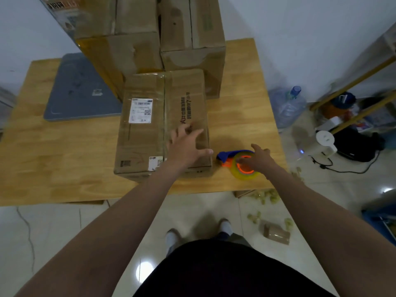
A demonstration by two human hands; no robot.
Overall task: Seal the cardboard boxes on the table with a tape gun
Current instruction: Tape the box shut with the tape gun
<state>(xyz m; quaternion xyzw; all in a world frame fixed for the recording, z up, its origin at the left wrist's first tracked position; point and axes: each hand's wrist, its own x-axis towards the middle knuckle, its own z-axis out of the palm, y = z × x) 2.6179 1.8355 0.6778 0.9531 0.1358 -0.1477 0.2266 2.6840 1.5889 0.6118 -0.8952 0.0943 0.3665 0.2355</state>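
Note:
A closed cardboard box (pixel 147 129) with a white shipping label lies flat on the wooden table (pixel 64 168), clear tape running along its centre seam. My left hand (pixel 186 144) rests spread on the box's near right corner, fingers straight. To the right of the box, a blue and orange tape gun (pixel 233 160) with a clear tape roll lies on the table. My right hand (pixel 260 158) is on top of the roll, fingers curved over it; whether it grips the roll I cannot tell.
Two larger cardboard boxes (pixel 120 39) (pixel 192 39) stand at the table's back. A grey flat panel (pixel 79 93) lies at the back left. Right of the table are a water jug (pixel 288 106), a white kettle (pixel 325 142) with cables, and scraps on the floor.

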